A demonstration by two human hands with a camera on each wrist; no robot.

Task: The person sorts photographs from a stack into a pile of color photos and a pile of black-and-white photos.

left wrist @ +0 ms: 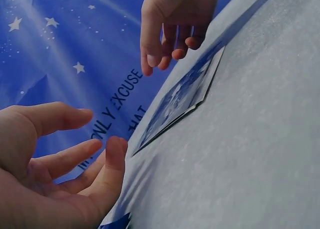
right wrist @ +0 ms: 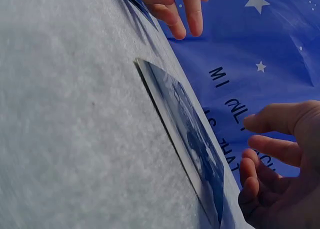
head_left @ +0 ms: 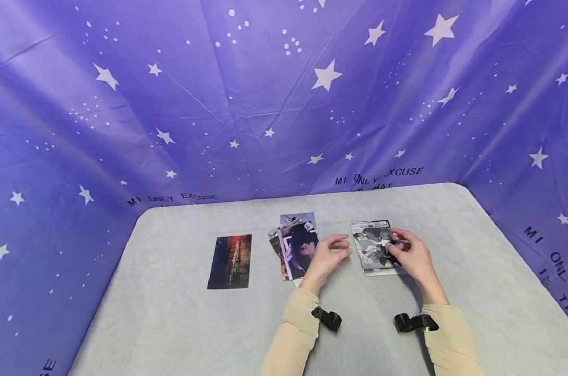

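Note:
A stack of photo cards (head_left: 372, 245) with a black-and-white picture on top lies on the right part of the grey table. Over its right edge hovers my right hand (head_left: 414, 257), its fingers loosely bent and apart from the cards in the right wrist view. My left hand (head_left: 328, 257) is in the air left of that stack, thumb and fingers spread with nothing between them. Partly behind this hand is an untidy pile of photo cards (head_left: 300, 250), a purple-toned portrait uppermost. Farther left a single dark red-and-blue photo card (head_left: 230, 261) lies flat.
Grey cloth covers the table (head_left: 171, 324), with rounded far corners. A purple curtain (head_left: 265, 104) with white stars and lettering hangs behind and at both sides. Each wrist wears a black camera strap (head_left: 328, 318).

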